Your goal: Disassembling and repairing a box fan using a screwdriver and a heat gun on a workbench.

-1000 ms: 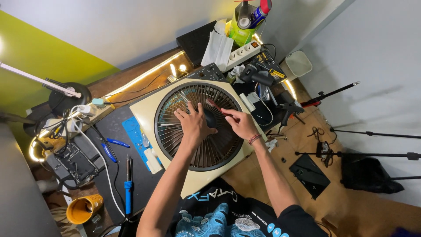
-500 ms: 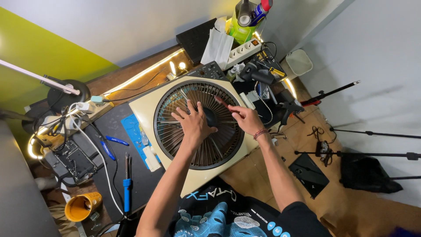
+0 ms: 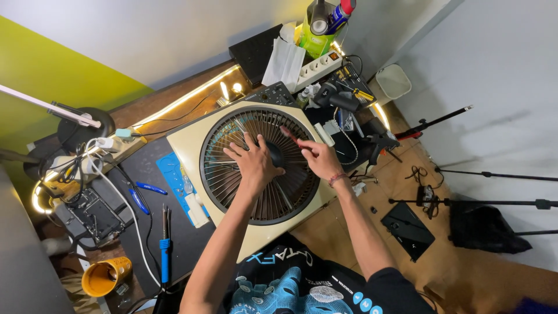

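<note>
A square cream box fan (image 3: 187, 141) lies flat on the desk with its dark round grille (image 3: 232, 180) facing up. My left hand (image 3: 253, 163) rests spread on the grille, fingers apart, beside the black hub. My right hand (image 3: 319, 159) is at the grille's right side, fingers closed on a thin red-handled tool (image 3: 289, 134) whose tip points at the grille.
A black mat (image 3: 145, 174) left of the fan carries a blue tray, blue-handled pliers (image 3: 139, 200) and a blue screwdriver (image 3: 164, 247). A power strip (image 3: 317, 67), spray cans and a tissue pack stand behind. An orange cup (image 3: 104, 278) sits near left. Stands are on the floor at right.
My right hand has shifted slightly along the grille's right side with the tool. The view has tilted a little. My left hand stays spread on the grille.
</note>
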